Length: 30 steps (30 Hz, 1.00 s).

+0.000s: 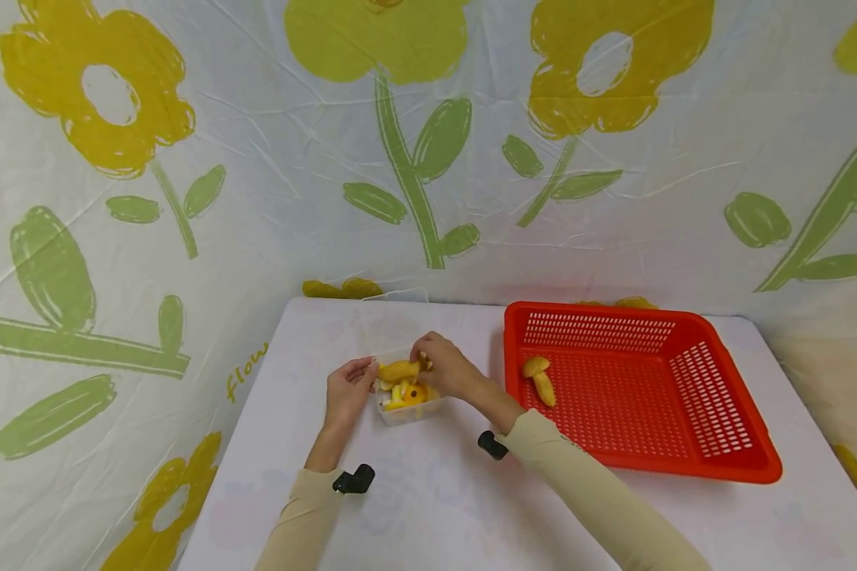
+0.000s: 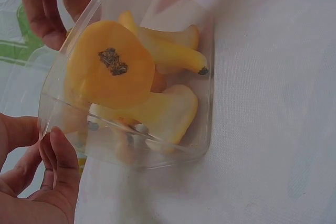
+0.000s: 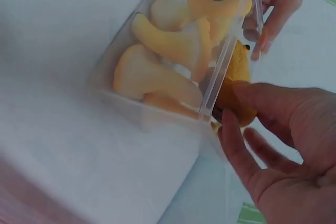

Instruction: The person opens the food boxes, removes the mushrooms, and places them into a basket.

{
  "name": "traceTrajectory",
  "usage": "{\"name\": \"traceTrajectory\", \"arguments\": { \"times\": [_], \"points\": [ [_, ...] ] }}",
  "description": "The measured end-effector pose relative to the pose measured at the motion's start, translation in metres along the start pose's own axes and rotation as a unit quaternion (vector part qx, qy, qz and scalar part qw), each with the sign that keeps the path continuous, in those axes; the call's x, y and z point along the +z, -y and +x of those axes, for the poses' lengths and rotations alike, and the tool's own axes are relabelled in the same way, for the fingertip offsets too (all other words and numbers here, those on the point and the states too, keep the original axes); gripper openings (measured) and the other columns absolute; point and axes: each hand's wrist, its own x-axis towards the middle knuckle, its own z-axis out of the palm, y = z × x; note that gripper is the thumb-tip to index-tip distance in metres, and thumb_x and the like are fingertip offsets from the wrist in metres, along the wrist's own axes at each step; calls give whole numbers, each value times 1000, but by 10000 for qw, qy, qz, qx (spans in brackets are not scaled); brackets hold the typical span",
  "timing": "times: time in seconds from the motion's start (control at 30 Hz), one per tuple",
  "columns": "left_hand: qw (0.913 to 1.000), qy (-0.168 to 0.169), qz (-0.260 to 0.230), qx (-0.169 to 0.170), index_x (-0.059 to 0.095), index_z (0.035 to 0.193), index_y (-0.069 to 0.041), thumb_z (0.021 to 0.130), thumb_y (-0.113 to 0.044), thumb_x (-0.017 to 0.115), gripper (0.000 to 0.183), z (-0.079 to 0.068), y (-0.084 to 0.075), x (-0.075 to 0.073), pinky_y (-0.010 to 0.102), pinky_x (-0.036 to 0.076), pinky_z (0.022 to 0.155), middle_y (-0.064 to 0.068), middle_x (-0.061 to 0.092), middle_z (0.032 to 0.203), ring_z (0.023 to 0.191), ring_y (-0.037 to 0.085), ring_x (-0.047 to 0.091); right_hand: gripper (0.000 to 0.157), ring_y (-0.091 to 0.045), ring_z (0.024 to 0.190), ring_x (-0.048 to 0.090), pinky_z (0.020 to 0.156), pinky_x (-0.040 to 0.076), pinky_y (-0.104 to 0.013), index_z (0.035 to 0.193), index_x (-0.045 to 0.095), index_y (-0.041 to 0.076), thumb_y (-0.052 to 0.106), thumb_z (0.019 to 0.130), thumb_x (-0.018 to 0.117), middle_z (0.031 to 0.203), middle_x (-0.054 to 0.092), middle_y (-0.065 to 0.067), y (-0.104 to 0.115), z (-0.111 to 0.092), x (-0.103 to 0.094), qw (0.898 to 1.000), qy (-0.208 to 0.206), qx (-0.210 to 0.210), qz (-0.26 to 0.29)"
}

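A clear plastic box [image 1: 413, 414] stands on the white table with several yellow toy mushrooms [image 3: 157, 74] inside. My left hand [image 1: 348, 390] is at the box's left side; in the left wrist view its thumb and fingers pinch the rim. Over the box's far part, my right hand [image 1: 448, 366] holds a darker yellow-brown mushroom [image 3: 237, 87] between thumb and fingers, at the opening. That mushroom lies across the top of the box, above the paler ones. The open transparent lid [image 1: 394, 323] leans up behind the box.
To the right of the box sits a red plastic basket [image 1: 721, 400] with perforated walls. One yellow-brown mushroom [image 1: 541, 382] lies at its left side. A flower-printed cloth [image 1: 257, 119] hangs behind and beside the table.
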Motion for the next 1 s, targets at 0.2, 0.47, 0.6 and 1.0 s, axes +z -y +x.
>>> {"name": "traceTrajectory", "arguments": {
  "times": [0.2, 0.47, 0.6, 1.0],
  "points": [
    [10000, 6, -46, -34, 66, 120, 16, 98, -4, 68, 30, 11, 18, 0, 24, 58, 66, 32, 67, 104, 89, 43, 63, 20, -30, 104, 57, 98, 55, -40, 107, 67, 0, -5, 89, 76, 116, 61, -14, -4, -2, -1, 9994, 156, -267, -144],
    [9997, -45, -217, 137, 70, 117, 11, 97, -11, 72, 30, 23, 42, 2, 20, 56, 62, 24, 70, 100, 75, 25, 64, 34, -26, 105, 60, 97, 56, -37, 115, 64, 2, 9, 87, 82, 112, 60, -11, -10, -5, -7, 9992, 265, -298, 101],
    [9997, -52, -193, 173, 70, 117, 10, 97, -11, 72, 29, 24, 43, 2, 21, 56, 62, 21, 71, 98, 75, 25, 64, 31, -29, 109, 63, 94, 57, -37, 110, 64, 2, 12, 87, 83, 113, 57, -11, -14, -10, -11, 9972, 261, -226, 666],
    [9999, 34, -88, 118, 67, 119, 14, 99, -5, 68, 29, 27, 41, -2, 20, 56, 62, 31, 68, 104, 70, 14, 60, 32, -29, 108, 64, 93, 57, -35, 108, 65, 7, 24, 89, 84, 111, 63, -7, -24, -28, -41, 9856, 252, 21, 1671]
  ]
}}
